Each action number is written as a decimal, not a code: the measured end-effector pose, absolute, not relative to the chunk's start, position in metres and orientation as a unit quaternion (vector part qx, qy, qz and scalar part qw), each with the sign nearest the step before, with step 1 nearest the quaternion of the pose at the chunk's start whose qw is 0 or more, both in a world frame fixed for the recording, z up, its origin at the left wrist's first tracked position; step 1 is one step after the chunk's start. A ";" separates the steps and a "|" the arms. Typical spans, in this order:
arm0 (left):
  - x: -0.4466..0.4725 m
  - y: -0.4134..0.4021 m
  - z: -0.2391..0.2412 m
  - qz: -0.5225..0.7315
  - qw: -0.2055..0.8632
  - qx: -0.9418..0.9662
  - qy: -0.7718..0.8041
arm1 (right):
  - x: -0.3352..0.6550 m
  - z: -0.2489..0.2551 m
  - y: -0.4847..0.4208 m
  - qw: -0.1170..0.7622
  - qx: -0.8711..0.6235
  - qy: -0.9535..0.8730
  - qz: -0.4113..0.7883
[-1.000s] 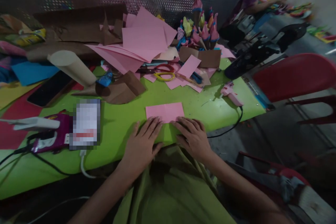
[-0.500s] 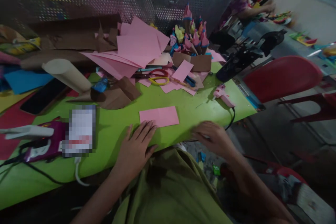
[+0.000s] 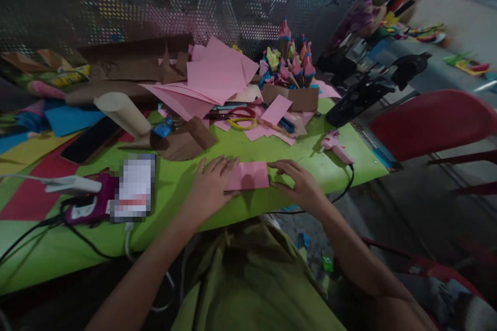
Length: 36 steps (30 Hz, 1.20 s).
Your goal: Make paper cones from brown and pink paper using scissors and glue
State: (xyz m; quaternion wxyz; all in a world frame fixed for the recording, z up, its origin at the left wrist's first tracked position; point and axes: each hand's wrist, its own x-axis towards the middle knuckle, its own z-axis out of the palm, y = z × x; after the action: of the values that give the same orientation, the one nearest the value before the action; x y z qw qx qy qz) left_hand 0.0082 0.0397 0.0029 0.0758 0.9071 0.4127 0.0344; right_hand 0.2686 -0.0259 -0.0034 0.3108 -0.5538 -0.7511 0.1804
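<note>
A pink paper rectangle [image 3: 250, 173] with a faint crease lies on the green tabletop [image 3: 182, 176] in front of me. My left hand [image 3: 215, 178] rests flat over its left end, fingers stretched out, hiding that edge. At the paper's right edge is my right hand [image 3: 297, 181], its fingers curved and its thumb apart from them. The fingertips come right up to the edge; whether they touch it I cannot tell. A pink glue gun [image 3: 337, 149] lies on the table beyond my right hand.
Pink sheets [image 3: 217, 72], scissors [image 3: 243, 118] and brown paper [image 3: 190, 139] lie along the back. Paper cones [image 3: 297, 62] stand behind them. A phone [image 3: 134, 186] and a purple power strip [image 3: 91, 207] with cables are at left. A red chair [image 3: 435, 119] and another person [image 3: 361, 15] are at right.
My right hand has moved left and forward from the table's front edge to the paper's right edge. My left hand has spread over the paper's left end. The view has shifted slightly.
</note>
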 end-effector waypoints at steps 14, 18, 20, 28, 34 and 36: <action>0.009 0.035 0.007 0.111 0.073 0.901 0.414 | 0.255 -0.030 -0.010 0.399 -0.553 -0.695 0.228; 0.007 0.036 0.009 0.148 0.072 0.903 0.396 | 0.252 -0.030 -0.006 0.424 -0.538 -0.682 0.257; 0.005 0.036 0.011 0.178 0.066 0.901 0.390 | 0.249 -0.027 -0.003 0.422 -0.534 -0.689 0.247; 0.004 0.037 0.007 0.338 0.097 0.842 0.408 | 0.236 -0.013 0.001 0.454 -0.512 -0.728 0.044; 0.007 0.042 -0.004 0.509 0.349 0.621 0.483 | 0.228 -0.014 0.002 0.498 -0.547 -0.667 -0.089; 0.011 0.044 -0.007 0.553 0.491 0.480 0.472 | 0.225 -0.013 0.005 0.501 -0.549 -0.659 -0.111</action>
State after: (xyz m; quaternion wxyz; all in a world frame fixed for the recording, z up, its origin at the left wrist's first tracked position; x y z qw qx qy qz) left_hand 0.0107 0.0442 -0.0067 0.4909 0.4799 0.4722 0.5529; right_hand 0.2248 0.0048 -0.0129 0.5012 -0.5493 -0.6593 -0.1115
